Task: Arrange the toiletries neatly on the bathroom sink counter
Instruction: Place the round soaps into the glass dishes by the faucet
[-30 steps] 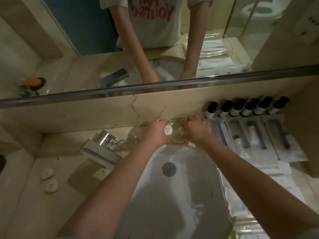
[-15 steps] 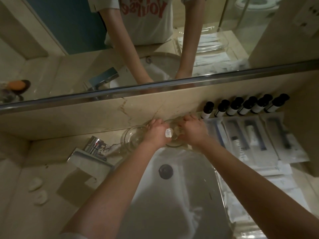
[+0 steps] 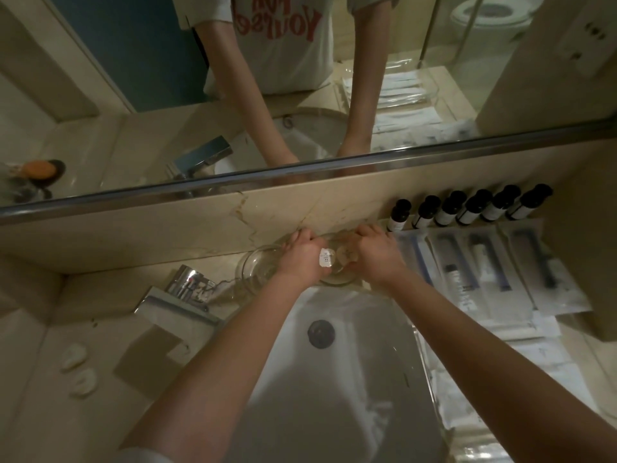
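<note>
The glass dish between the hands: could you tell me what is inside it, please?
A small white-labelled packet and a pale round item show in the glass dish; both hands cover the rest.

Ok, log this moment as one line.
scene: bathroom sink counter | left hand: on clear glass dish, small white-labelled item at thumb | right hand: on second glass dish | six dark bottles: rowed at backsplash

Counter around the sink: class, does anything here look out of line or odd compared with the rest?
Yes. Two small white soaps lie loose on the left counter, away from everything else, while the dark bottles stand in a tidy row along the back wall at right. Both hands are on glass dishes.
</note>
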`<control>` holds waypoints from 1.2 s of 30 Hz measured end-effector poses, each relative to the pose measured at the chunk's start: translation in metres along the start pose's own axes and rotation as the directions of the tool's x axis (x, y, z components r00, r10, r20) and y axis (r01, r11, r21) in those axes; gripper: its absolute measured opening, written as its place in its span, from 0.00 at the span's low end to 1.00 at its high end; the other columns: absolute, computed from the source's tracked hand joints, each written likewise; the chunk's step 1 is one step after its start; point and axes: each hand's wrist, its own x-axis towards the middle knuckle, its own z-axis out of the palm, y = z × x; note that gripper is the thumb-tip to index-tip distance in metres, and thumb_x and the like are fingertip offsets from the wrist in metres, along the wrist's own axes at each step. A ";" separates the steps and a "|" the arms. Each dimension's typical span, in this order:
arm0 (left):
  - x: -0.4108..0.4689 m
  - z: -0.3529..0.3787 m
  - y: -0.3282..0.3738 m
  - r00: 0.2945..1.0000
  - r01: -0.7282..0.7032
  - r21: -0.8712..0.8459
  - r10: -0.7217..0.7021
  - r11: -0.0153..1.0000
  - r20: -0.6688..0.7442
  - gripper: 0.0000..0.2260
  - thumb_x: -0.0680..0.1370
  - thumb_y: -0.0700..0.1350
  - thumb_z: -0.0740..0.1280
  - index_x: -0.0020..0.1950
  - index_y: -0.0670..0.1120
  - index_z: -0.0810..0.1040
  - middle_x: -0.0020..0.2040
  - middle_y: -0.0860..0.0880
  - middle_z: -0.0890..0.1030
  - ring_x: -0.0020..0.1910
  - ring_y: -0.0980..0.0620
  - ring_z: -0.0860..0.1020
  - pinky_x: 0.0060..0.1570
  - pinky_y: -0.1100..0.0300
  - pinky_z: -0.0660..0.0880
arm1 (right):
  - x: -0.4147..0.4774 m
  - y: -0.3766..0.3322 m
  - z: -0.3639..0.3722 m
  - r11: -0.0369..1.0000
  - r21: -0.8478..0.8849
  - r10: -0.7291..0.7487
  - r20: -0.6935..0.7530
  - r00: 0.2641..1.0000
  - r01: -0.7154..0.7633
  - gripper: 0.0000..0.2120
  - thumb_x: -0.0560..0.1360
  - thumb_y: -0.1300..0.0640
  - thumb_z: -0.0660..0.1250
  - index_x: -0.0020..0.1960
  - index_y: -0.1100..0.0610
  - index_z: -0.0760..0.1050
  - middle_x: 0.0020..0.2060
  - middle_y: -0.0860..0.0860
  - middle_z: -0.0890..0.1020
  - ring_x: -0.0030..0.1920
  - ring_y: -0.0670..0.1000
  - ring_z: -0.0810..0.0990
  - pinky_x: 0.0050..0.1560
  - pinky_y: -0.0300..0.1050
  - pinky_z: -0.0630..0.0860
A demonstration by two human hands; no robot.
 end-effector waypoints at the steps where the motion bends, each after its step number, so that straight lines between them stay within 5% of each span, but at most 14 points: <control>1: -0.002 -0.002 0.000 1.000 0.004 0.003 -0.004 1.000 -0.001 0.26 0.71 0.50 0.71 0.67 0.49 0.71 0.63 0.46 0.68 0.67 0.45 0.64 0.66 0.54 0.63 | -0.001 0.000 -0.002 1.000 0.003 0.002 -0.006 1.000 -0.002 0.22 0.72 0.51 0.68 0.64 0.54 0.72 0.62 0.53 0.73 0.65 0.56 0.68 0.61 0.50 0.66; 15: -0.090 -0.053 -0.017 0.965 0.018 -0.045 -0.029 0.999 -0.260 0.21 0.75 0.50 0.65 0.66 0.45 0.71 0.66 0.45 0.70 0.66 0.44 0.66 0.64 0.50 0.67 | -0.068 -0.040 -0.052 0.978 0.196 -0.014 -0.271 0.963 0.070 0.21 0.73 0.51 0.67 0.65 0.53 0.72 0.62 0.53 0.77 0.61 0.58 0.74 0.59 0.54 0.72; 22: -0.175 -0.069 -0.057 0.910 0.056 -0.103 -0.093 0.993 -0.403 0.20 0.75 0.51 0.65 0.65 0.44 0.73 0.65 0.44 0.71 0.66 0.44 0.66 0.64 0.52 0.64 | -0.118 -0.103 -0.060 0.950 0.218 -0.126 -0.386 0.914 0.224 0.17 0.71 0.55 0.70 0.59 0.56 0.77 0.55 0.55 0.80 0.55 0.61 0.77 0.53 0.53 0.74; 27: -0.234 -0.053 -0.125 0.866 0.164 -0.200 -0.238 0.966 -0.439 0.19 0.74 0.49 0.67 0.63 0.44 0.75 0.63 0.45 0.74 0.64 0.43 0.70 0.62 0.52 0.69 | -0.137 -0.169 -0.045 0.909 0.242 -0.266 -0.290 0.919 0.339 0.15 0.72 0.56 0.69 0.58 0.56 0.78 0.54 0.55 0.80 0.54 0.59 0.78 0.52 0.52 0.76; 33: -0.280 -0.029 -0.222 0.840 0.404 -0.260 -0.468 0.877 -0.273 0.21 0.75 0.50 0.66 0.66 0.45 0.72 0.66 0.44 0.72 0.65 0.43 0.69 0.63 0.51 0.69 | -0.135 -0.250 -0.017 0.874 0.242 -0.404 -0.118 0.907 0.421 0.12 0.74 0.55 0.67 0.56 0.55 0.79 0.51 0.52 0.82 0.49 0.54 0.80 0.44 0.39 0.70; 36: -0.285 -0.022 -0.265 0.784 0.538 -0.298 -0.598 0.789 -0.166 0.23 0.75 0.51 0.67 0.68 0.45 0.70 0.67 0.42 0.70 0.65 0.41 0.69 0.62 0.49 0.70 | -0.125 -0.291 -0.004 0.865 0.236 -0.453 -0.010 0.892 0.442 0.11 0.74 0.55 0.66 0.56 0.56 0.78 0.50 0.52 0.82 0.51 0.54 0.80 0.46 0.41 0.71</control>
